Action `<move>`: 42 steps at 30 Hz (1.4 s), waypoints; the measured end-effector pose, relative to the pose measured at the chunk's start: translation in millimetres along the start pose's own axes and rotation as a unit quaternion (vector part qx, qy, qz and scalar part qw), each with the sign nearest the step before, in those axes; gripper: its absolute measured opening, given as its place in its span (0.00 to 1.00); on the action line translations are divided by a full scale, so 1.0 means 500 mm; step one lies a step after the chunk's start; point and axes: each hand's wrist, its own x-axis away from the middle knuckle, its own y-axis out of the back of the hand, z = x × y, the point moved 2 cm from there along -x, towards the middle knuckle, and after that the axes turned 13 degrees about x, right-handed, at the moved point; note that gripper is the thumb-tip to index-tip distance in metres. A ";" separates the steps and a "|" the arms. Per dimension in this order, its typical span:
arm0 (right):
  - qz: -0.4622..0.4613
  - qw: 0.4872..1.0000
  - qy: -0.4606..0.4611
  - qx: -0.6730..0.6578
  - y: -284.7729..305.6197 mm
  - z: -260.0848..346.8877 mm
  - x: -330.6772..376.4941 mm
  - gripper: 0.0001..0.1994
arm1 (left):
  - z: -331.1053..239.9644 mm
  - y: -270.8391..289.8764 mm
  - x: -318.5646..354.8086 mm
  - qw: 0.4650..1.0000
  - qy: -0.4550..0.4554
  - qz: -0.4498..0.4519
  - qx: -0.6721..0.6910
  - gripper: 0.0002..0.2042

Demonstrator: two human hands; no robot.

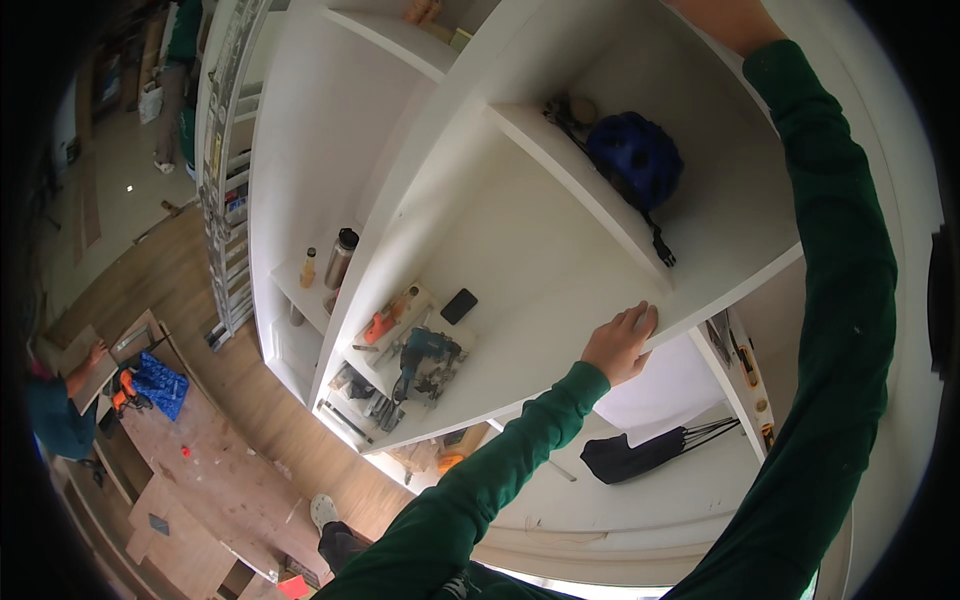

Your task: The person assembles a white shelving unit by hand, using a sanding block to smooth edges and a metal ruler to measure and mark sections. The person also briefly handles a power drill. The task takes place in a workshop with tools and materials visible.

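Note:
My left hand (620, 345) is closed over the front edge of a white shelf panel (540, 290), fingers on its face and thumb by its edge. At the top right, my right hand (728, 22) reaches up beside the white cabinet side; its fingers are cut off by the picture's edge. A blue helmet (635, 158) with a dangling black strap sits in the compartment above my left hand. Lower on the panel side lie a black phone (459, 306) and a dusty blue power tool (428, 366). Below my left hand is a black drawstring bag (635, 455).
Hand tools with yellow parts (748, 366) lie on a narrow ledge at right. A metal bottle (341, 258) stands in the left bay. Beyond it leans an aluminium ladder (215, 190). At far left a person's hand (97, 353) holds a board over a workbench (215, 440).

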 end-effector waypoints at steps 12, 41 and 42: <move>0.012 1.000 0.022 0.004 -0.019 0.003 0.008 0.06 | 0.003 0.001 0.001 1.000 -0.024 -0.010 -0.014 0.36; 0.105 0.994 -0.015 -0.028 0.223 0.054 0.268 0.09 | 0.009 -0.007 -0.002 1.000 -0.007 -0.002 -0.018 0.31; 0.108 0.994 -0.018 -0.032 0.233 0.058 0.283 0.09 | 0.009 -0.007 -0.001 1.000 -0.011 -0.005 -0.018 0.30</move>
